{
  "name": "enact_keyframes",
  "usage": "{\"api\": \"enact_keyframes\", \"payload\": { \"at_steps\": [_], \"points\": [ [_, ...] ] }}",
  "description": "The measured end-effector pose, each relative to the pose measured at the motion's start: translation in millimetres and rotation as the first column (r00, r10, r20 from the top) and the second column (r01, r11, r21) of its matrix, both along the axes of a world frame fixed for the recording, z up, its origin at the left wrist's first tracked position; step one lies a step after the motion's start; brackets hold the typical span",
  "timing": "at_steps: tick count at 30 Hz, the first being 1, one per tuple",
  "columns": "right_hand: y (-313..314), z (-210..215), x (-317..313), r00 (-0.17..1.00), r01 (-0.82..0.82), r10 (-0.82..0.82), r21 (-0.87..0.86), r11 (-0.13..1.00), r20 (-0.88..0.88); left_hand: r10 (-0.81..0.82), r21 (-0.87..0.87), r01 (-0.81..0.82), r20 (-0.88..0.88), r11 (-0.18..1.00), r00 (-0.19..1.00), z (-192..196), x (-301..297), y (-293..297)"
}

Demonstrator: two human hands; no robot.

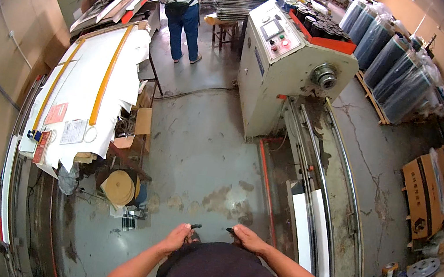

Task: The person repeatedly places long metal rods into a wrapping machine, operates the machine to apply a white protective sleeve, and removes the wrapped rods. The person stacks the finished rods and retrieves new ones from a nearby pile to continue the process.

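Observation:
Both my hands are held in front of my body, low in the view and a short way apart. My left hand (177,239) is closed, pinching a small dark piece (196,226) that sticks out toward the middle. Between the thumb and fingers of my right hand (249,240) is another small black piece (230,230). Both pieces are too small to tell their kind. Under them lies the grey floor (196,152); neither hand touches the machine or the table.
A large machine (268,70) with a control panel and long rails (334,204) stands right. Left is a table (81,85) covered in white sheets, with a round tan roll (120,187) below. A person (179,8) stands ahead. Wrapped rolls (384,63) and a cardboard box (424,193) are far right.

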State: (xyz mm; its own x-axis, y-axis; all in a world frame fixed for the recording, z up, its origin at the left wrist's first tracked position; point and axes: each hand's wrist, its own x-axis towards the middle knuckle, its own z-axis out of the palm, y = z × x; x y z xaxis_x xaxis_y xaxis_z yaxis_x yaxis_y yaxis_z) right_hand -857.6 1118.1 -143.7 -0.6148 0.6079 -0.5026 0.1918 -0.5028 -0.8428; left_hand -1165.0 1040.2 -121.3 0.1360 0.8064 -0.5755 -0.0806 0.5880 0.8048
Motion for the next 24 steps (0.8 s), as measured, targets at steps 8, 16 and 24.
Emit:
{"api": "enact_keyframes", "payload": {
  "at_steps": [8,16,24],
  "points": [
    [4,10,11,0.99,0.116,-0.121,-0.083,0.99,-0.065,0.389,-0.196,-0.359,0.146,0.912,0.909,22,-11,-5],
    [6,59,36,0.88,0.381,-0.464,-0.438,0.814,-0.097,0.514,-0.261,-0.469,0.142,0.844,0.846,58,-42,-31],
    [-10,124,48,0.823,0.506,-0.565,-0.52,0.688,0.055,0.487,-0.482,-0.348,0.199,0.804,0.85,95,-56,-76]
  ]
}}
